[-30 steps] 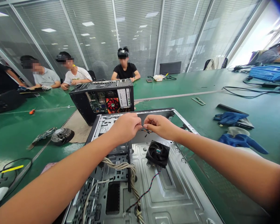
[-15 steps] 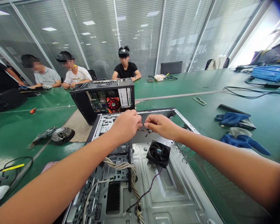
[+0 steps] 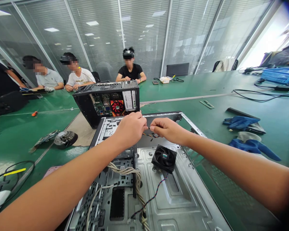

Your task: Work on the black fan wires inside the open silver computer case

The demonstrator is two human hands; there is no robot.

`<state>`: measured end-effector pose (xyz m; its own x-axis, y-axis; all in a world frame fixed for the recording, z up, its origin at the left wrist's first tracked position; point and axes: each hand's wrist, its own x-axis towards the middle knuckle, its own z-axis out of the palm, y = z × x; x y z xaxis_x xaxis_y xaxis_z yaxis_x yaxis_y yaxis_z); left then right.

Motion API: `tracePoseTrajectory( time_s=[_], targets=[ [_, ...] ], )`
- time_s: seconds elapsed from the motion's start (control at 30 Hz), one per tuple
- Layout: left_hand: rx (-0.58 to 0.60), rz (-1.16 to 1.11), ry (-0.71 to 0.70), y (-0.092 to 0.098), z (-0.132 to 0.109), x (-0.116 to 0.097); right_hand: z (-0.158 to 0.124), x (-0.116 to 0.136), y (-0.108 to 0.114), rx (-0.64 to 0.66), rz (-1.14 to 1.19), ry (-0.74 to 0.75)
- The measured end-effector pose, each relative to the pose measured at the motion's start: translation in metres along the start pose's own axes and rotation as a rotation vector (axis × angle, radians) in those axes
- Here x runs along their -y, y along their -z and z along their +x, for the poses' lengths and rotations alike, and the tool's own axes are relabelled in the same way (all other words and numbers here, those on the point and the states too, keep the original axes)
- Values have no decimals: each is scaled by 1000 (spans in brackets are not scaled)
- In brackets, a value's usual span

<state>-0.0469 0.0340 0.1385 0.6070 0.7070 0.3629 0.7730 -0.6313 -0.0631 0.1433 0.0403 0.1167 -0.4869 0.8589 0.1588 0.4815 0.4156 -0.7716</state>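
Left hand (image 3: 133, 128), right hand (image 3: 165, 130): fingertips together on both, contents indiscernible; one open case (image 3: 195, 199) below; one fan (image 3: 164, 159) inside.

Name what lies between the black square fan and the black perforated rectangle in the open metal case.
The head view shows a beige bundle of twisted cables and, nearer the rectangle, a narrow black strip lying between it and the fan.
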Motion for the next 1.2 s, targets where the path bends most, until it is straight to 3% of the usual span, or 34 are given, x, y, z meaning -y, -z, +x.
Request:
tracePoseTrajectory(
  time_s=[0.2,0.4,1.2],
  targets=[
    [-4,-9,20,-1,1,2,1,-3,-3,-72,-22,-14],
    [16,-8,31,0,1,1,2,-7,-5,-56,69,-28],
    [-4,-40,30,-1,1,2,0,0,-3,-67,-25,8]
  ],
)
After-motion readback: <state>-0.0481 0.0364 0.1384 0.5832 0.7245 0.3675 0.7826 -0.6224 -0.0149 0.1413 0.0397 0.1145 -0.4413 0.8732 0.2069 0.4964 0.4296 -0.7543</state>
